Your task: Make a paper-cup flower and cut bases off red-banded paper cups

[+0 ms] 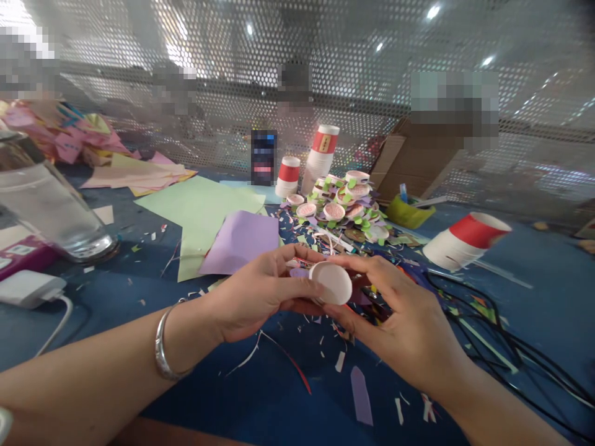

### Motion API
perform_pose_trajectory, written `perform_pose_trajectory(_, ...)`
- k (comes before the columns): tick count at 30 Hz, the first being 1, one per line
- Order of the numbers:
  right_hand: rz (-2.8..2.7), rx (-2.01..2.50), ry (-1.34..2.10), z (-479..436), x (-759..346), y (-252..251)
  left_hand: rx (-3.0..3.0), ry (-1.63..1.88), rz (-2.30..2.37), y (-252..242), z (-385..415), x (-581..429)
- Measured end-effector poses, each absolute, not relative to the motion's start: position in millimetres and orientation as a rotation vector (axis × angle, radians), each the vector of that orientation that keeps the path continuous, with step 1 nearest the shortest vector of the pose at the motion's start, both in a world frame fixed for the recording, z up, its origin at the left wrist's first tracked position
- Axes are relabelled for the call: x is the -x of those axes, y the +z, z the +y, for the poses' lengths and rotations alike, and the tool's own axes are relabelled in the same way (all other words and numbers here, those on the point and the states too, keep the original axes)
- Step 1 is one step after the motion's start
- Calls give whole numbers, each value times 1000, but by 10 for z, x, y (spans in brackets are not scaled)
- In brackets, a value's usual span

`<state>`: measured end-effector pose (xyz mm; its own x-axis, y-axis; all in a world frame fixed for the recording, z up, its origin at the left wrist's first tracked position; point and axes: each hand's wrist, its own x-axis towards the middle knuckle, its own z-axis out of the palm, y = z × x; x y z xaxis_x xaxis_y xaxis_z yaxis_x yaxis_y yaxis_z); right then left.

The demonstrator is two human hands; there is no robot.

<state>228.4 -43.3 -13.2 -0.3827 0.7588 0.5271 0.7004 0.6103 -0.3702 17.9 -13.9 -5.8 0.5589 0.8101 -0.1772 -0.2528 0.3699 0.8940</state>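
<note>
A cut-down paper cup base (335, 283), a shallow white round piece, is between my two hands above the table, its round face turned toward me. My left hand (264, 288) is closed on its left side, thumb over the rim. My right hand (395, 310) pinches its right edge with thumb and fingers. A bit of purple paper (299, 272) shows behind it by my left fingertips. Just beyond lies a heap of similar cup bases (334, 212) with green and purple paper pieces attached.
Purple paper (246, 241) and green sheets (199, 201) lie left of centre. Stacked paper cups (320, 158) and a phone (263, 158) stand at the back. A water glass (60, 210) is at left; a tipped cup (465, 241) and black cables (502, 328) are at right. Paper scraps litter the table.
</note>
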Motion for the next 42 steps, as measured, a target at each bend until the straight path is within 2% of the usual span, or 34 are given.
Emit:
perform_pose_trajectory(36, -2151, 1100, 315, -434, -2301, -90, -973, 728, 737, -18, -32, -110)
perform_pose_trajectory(42, -2150, 1077, 302, -425, -2308, -116, -956, 805, 753, -42, -48, -133)
